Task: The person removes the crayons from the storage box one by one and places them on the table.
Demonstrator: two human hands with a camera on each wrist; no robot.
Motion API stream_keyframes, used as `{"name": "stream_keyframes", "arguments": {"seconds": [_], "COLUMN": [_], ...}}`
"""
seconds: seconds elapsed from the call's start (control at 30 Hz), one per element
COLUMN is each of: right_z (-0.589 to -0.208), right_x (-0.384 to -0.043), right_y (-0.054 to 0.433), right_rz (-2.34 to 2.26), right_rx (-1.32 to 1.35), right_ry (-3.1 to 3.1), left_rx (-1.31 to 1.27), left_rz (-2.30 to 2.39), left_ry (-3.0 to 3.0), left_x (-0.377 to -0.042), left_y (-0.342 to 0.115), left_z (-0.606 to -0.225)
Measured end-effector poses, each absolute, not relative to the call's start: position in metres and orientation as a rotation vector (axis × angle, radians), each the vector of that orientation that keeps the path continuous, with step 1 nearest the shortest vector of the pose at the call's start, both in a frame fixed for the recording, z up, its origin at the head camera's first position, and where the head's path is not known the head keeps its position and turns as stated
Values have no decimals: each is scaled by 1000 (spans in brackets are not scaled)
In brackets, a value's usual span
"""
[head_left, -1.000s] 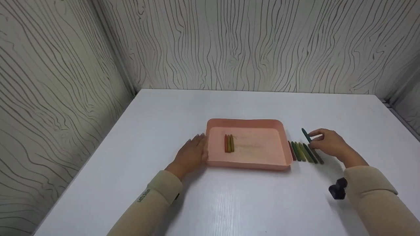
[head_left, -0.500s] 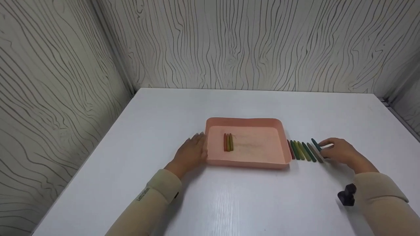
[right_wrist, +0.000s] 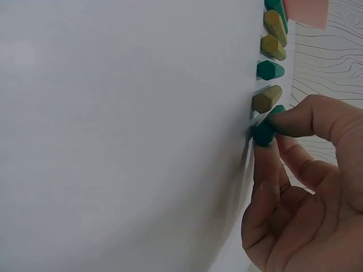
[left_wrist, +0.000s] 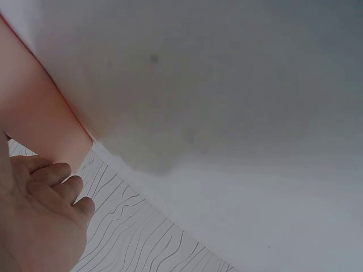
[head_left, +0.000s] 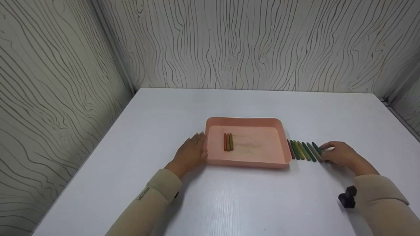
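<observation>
A pink tray (head_left: 257, 141) lies on the table, with three crayons (head_left: 228, 142), one red and two yellowish, side by side in its left half. My left hand (head_left: 189, 152) rests against the tray's left side, fingers extended and holding nothing. To the right of the tray, several hexagonal crayons (head_left: 301, 150) in red, green, yellow and olive form a slanted row. At the row's right end my right hand (head_left: 339, 154) pinches a teal crayon (right_wrist: 264, 134) between thumb and fingers, beside an olive crayon (right_wrist: 266, 100). Part of the teal crayon is hidden behind the fingers.
The white table (head_left: 223, 200) meets wood-patterned panels (head_left: 229, 46) at the back and on the left. A black device (head_left: 347, 196) sits on the right wrist beside the sleeve cuff.
My right hand has moved right and nearer with the teal crayon, from above the row down to its right end. The left hand and the tray have stayed put.
</observation>
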State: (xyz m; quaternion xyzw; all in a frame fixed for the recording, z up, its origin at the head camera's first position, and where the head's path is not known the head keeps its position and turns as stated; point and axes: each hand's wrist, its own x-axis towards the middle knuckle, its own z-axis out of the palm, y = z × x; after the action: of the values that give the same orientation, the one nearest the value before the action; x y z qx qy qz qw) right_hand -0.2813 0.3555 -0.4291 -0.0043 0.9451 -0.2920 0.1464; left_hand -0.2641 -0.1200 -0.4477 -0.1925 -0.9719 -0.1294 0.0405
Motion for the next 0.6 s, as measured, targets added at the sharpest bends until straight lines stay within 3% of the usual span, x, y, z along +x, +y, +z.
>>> {"name": "stream_keyframes", "arguments": {"seconds": [0.6], "right_z": [-419], "right_x": [-277], "right_y": [359], "right_rz": [-839], "right_rx": [-10], "right_ry": [2724], "left_rx": [-608], "left_rz": [-396], "left_ry": [-2975], "left_x": [-266], "left_y": [-121], "left_z": [-450]}}
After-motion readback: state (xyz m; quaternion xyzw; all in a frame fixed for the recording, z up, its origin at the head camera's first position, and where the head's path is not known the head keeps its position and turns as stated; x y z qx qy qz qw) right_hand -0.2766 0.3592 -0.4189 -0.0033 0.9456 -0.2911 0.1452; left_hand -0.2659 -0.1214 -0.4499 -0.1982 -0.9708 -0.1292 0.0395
